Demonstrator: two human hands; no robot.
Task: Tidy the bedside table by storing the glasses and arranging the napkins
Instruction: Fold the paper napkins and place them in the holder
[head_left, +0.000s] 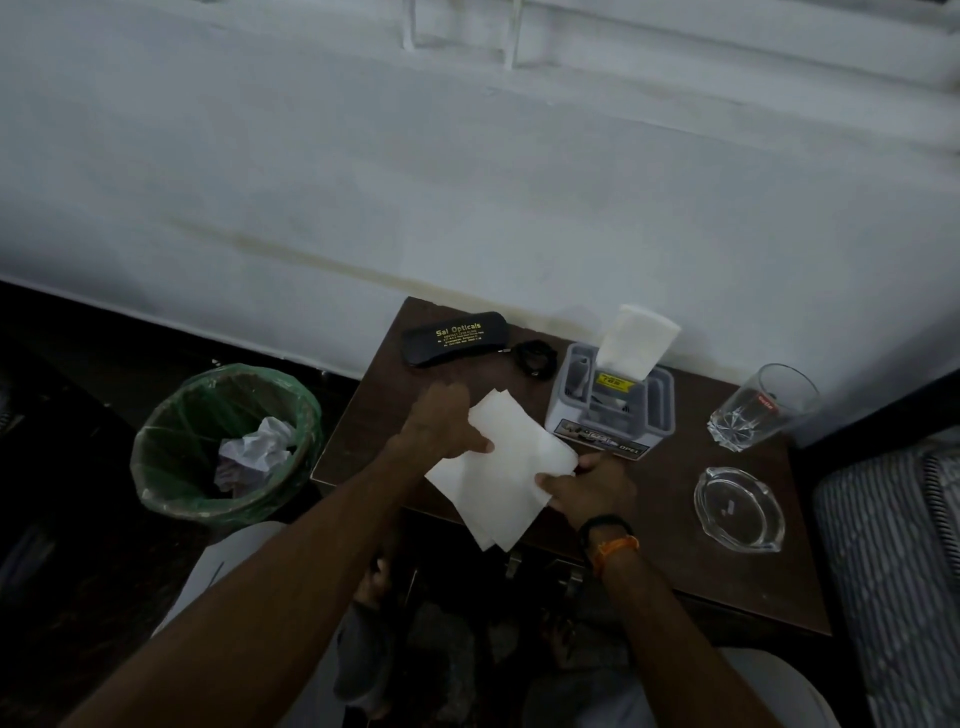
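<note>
From my head view I see both hands over the near left part of the dark wooden tabletop (675, 499), holding white napkins (498, 467) between them. My left hand (441, 421) has its grip clamped on the upper left edge of the sheets, thumb on top; my right hand (592, 486) has its grip pinched on their right edge, thumb over the paper. At least two sheets lie overlapped, their near corners hanging past the tabletop's front edge. A dark band and an orange band (613, 545) circle the right wrist. At the back left of the tabletop lies a closed black glasses case (454, 338) with gold lettering, and just to its right a coiled black cable (535, 358). Further right, near the wall, stands a grey organizer box (608, 410) with a white napkin (636, 338) sticking upright out of it. A clear drinking glass (761, 405) stands at the far right, and a clear glass ashtray (737, 506) sits nearer, on the right side. On the floor to the left of the tabletop is a bin with a green liner (223, 441), crumpled paper (260, 447) inside.
</note>
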